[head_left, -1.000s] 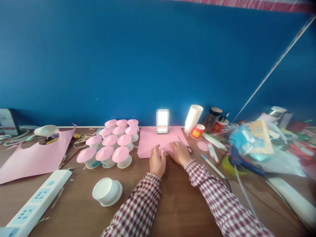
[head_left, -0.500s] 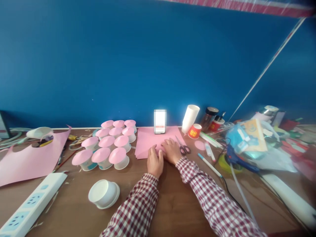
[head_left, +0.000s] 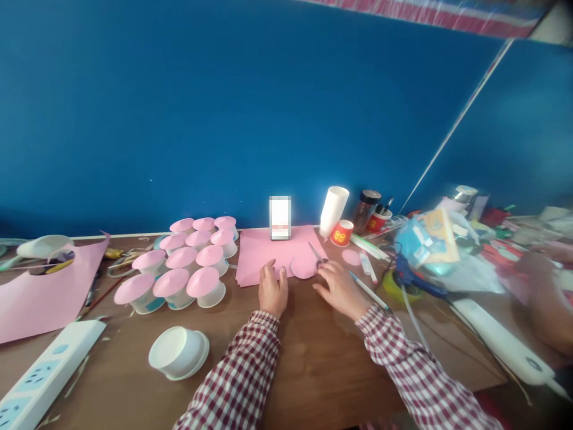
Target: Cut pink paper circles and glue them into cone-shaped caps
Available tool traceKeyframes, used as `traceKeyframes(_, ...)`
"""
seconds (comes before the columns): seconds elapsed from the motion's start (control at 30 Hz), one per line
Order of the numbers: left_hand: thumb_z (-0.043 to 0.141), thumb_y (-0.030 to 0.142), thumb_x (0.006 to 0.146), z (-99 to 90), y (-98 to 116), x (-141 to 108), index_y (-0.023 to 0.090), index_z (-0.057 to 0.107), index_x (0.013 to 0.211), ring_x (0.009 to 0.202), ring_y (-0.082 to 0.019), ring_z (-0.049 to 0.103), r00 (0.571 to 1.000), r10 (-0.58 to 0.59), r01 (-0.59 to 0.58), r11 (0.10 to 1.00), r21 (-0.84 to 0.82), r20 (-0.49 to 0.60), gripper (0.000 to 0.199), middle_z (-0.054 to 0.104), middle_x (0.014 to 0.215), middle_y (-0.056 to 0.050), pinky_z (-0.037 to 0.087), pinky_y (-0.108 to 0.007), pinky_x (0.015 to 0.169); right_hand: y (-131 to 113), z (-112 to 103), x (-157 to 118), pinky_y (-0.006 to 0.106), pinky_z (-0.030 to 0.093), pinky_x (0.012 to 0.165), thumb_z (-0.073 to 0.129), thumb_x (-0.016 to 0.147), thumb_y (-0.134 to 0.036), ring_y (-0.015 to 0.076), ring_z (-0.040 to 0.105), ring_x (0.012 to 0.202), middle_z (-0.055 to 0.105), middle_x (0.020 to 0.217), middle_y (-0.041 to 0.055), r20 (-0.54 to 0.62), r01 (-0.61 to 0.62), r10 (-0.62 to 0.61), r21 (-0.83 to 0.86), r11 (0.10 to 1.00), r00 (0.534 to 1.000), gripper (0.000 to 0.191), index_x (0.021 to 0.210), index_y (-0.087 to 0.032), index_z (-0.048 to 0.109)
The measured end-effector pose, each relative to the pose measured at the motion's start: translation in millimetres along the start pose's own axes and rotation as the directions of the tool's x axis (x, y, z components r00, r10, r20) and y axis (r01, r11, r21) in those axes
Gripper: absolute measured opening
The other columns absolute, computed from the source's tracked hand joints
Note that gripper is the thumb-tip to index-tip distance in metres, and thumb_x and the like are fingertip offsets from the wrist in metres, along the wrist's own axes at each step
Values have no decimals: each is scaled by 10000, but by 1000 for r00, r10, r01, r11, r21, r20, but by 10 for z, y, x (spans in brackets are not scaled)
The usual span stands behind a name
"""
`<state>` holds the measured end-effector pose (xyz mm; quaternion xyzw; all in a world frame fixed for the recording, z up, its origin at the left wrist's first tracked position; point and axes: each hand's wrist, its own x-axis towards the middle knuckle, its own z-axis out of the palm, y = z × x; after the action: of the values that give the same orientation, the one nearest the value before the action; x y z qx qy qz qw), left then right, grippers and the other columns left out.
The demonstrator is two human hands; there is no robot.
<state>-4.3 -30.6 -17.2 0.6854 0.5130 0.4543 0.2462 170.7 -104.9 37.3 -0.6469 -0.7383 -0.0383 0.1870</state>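
- Tabletop (head_left: 313, 370), left: twelve pink-topped cups (head_left: 181, 258) look done
- Lower left: white cup (head_left: 176, 352), untopped
- Centre: pink disc (head_left: 303, 266) loose between left hand (head_left: 272, 291) and right hand (head_left: 342, 288), grips open

Blue wall (head_left: 201, 107) behind brown table (head_left: 313, 364); pale strip (head_left: 456, 126) slants at right.

Matt, smooth pink paper sheets (head_left: 253, 254) lie on a brown tabletop (head_left: 313, 370) with a wood-grain finish and a soft sheen, and a paper disc (head_left: 303, 266) shares their dull surface. The checked sleeves (head_left: 242, 370) are soft woven cloth, the white power strip (head_left: 85, 334) smooth, hard plastic. At right, blurred, the crumpled bag (head_left: 470, 276) is probably thin, crinkly plastic film.
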Motion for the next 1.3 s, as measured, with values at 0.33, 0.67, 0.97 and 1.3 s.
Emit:
traceKeyframes(0.33,383,365,880,-21,35,-1,127,421,1214,1055,-253,545,999,-38,38,999,-30,17,412,504,1197,-176,422,-447,915,609,-195,-108,415,353,947,536,805,-305,292,488,1106,618,1082,125,-10,-209,213,-231,950,977,312,1076,-162,595)
traceKeyframes(0.67,393,364,876,-20,32,-5,143,427,1214,1063,-251,543,999,-41,41,999,-29,19,406,506,1202,-174,412,-450,923,695,-211,-88,419,344,924,526,806,-309,300,475,1133,591,1141,157,-6,-288,295,-233,929,956,320,1084,-162,589)
traceKeyframes(0.97,393,343,878,-23,33,-8,123,426,1213,1067,-247,538,1000,-19,19,1000,-25,5,403,513,1188,-178,415,-442,923,-170,145,228,367,336,913,550,798,-207,278,453,1100,612,1043,106,66,48,-42,-99,994,997,277,1071,-173,579)
traceKeyframes(1.3,399,324,881,-37,51,-9,148,459,1169,1097,-246,513,999,29,-31,997,-64,-30,343,524,1153,-150,409,-439,937,-207,228,202,372,372,851,354,912,-242,226,554,913,656,871,75,-28,-30,30,-12,999,999,292,888,-201,642)
